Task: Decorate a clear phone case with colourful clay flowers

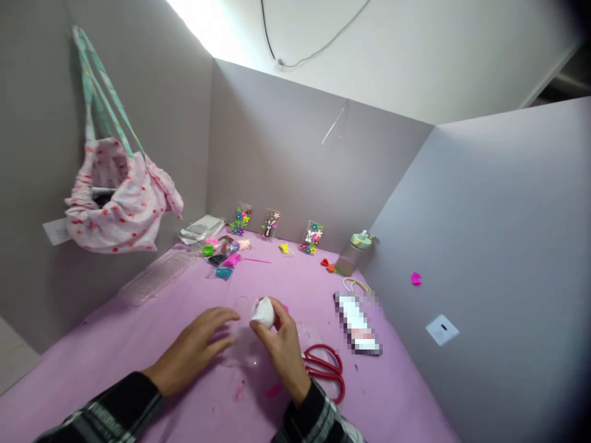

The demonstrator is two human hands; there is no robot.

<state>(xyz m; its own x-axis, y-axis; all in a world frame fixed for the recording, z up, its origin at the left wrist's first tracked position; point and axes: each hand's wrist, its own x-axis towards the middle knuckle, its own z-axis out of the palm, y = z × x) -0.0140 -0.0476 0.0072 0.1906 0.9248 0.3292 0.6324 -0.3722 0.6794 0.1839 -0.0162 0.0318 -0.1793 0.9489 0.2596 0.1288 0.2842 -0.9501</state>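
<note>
My right hand point(282, 344) pinches a smooth white lump point(264, 312) between thumb and fingers, raised over the pink table. Just left of it, my left hand point(198, 341) hovers with its fingers apart and holds nothing. Beneath and between the hands lies a clear plastic piece point(242, 352), hard to make out against the cloth. Red-handled scissors point(325, 369) rest beside my right wrist, their blades mostly hidden behind the hand. Small pink scraps point(274, 390) lie on the table near my right forearm.
Several coloured clay packets point(225, 272) lie at the back left, beside a long clear tray point(159, 277). Decorated cards point(312, 237) lean on the back wall. A bottle point(351, 253) and a phone point(357, 323) are at right. A pink bag point(122, 209) hangs at left.
</note>
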